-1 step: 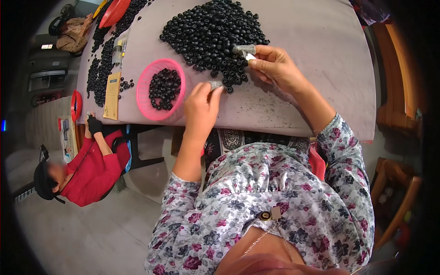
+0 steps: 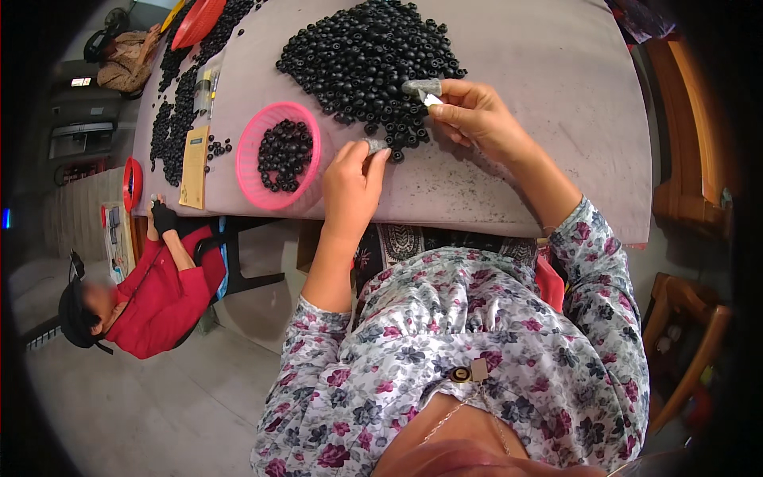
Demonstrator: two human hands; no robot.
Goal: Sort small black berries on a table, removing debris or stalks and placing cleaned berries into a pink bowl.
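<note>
So closest in, the left hand point(image 2: 352, 184) sits just past the near edge of the grey table point(image 2: 556, 119), fingers curled together and pinching a small grey piece point(image 2: 374, 145) at the fingertips. Right beside it, a bit farther out, the right hand point(image 2: 477, 119) is also closed up — thumb and fingers pinching a small grey-and-white tool or part point(image 2: 424, 89), can't tell exactly what it is. Both hands are near each other but not touching.

Just beyond the fingertips of both hands is the big pile of black round beads point(image 2: 366, 56), its near edge touching the spot where the hands work, with a few strays rolled out toward the left hand. To the left of the left hand is a round pink basket point(image 2: 253, 135) with a smaller heap of the same black beads inside, sitting close to the table's near edge.

To the right of the right hand the tabletop is bare all the way to its curved edge — lots of room there. Farther left past the basket: a tan card point(image 2: 194, 167), more scattered beads, and a red basket point(image 2: 197, 22) at the far corner. Another person in a red top point(image 2: 163, 298) sits at the left end of the table, well apart from the hands.
</note>
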